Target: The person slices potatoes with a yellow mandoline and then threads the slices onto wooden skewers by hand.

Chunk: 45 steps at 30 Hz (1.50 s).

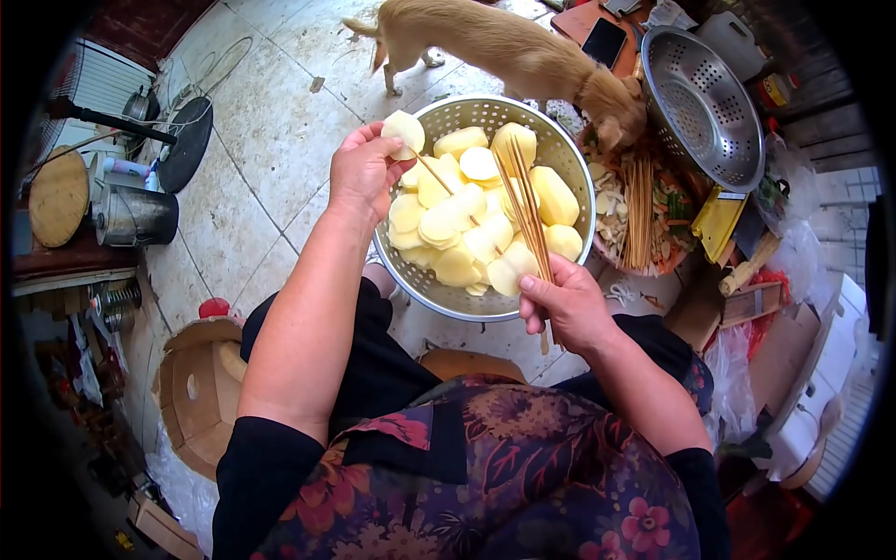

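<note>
My left hand (362,173) pinches a round, pale potato slice (404,131) at the tip of a thin wooden skewer (437,179). Further down that skewer several threaded potato slices (511,269) reach toward my right hand (569,303). A bundle of bare bamboo skewers (527,205) is gripped in my right hand, whose fingers also close around the lower end of the threaded skewer. Under both hands stands a metal colander (577,159), holding loose potato slices (406,213) and larger peeled potatoes (555,196).
A tan dog (504,42) stands just beyond the colander, head lowered over vegetable scraps (609,201). More skewers (638,210) lie there. A second colander (705,103) leans at the right, near a yellow object (717,224). A cardboard box (187,401) sits at left.
</note>
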{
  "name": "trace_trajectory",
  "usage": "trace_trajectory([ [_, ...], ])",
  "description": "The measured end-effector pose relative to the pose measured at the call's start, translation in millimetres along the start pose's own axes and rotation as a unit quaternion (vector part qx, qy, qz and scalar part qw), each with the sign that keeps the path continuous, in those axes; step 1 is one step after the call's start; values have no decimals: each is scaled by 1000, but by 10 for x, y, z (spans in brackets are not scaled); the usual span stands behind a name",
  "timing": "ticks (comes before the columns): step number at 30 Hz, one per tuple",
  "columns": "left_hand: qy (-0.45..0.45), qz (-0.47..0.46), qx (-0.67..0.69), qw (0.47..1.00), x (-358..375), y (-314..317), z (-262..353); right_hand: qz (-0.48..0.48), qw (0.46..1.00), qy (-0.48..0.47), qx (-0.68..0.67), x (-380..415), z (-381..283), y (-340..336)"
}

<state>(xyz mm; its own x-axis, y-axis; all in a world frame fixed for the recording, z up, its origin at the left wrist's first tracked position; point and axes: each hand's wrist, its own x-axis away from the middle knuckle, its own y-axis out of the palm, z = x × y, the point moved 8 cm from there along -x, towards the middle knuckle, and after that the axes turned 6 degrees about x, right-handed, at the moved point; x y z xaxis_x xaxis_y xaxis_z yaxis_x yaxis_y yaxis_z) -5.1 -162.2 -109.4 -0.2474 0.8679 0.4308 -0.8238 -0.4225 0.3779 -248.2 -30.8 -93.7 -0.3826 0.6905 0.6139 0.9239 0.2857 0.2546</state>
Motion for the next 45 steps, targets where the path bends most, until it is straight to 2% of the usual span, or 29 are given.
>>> trace_trajectory([
  [5, 8, 0, -8, 1000, 32, 27, 14, 4, 1000, 4, 9, -3, 4, -13],
  [7, 20, -10, -50, 998, 36, 39, 19, 6, 1000, 5, 12, -5, 8, -21],
  [13, -22, -12, 8, 1000, 166, 141, -87, 17, 1000, 2, 10, -37, 52, -35],
  [23, -27, 16, -16, 999, 160, 64, -17, 1, 999, -6, 34, -19, 30, 1],
  [35, -129, -44, -41, 990, 213, 149, -171, 10, 1000, -7, 25, -14, 90, 1],
  [40, -199, -123, -37, 972, 421, 353, -354, 21, 1000, -10, 13, -50, 88, -42],
  [45, -175, -106, -52, 977, 423, 345, -350, 26, 999, -22, 10, -56, 61, -49],
])
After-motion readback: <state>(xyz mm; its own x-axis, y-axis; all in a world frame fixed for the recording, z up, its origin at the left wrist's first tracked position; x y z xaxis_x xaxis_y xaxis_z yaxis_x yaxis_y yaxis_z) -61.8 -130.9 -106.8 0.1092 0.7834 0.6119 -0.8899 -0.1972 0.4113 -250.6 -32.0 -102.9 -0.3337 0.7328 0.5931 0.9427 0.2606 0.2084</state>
